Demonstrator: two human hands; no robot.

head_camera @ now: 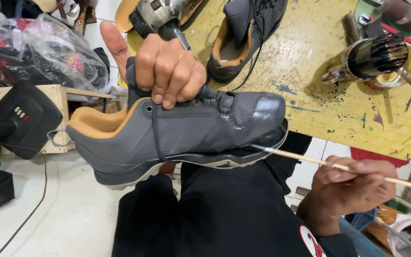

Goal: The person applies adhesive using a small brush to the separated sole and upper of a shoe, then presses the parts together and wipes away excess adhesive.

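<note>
A grey sports shoe [186, 133] with a tan lining is held sideways above my lap, toe pointing right. My left hand [160, 66] grips it from above at the tongue and laces, thumb raised. My right hand [353, 188] pinches a thin wooden stick [310, 161] whose tip touches the gap between the shoe's upper and its dark sole near the toe. The toe area looks glossy and wet.
A yellow, paint-stained board [310, 85] carries the matching second shoe [246, 33], a metal can [374, 62] with dark glue and a brush handle, and a power tool [155, 16]. Plastic bags [39, 52] and a wooden box [58, 102] lie at left; my black trousers [224, 214] are below.
</note>
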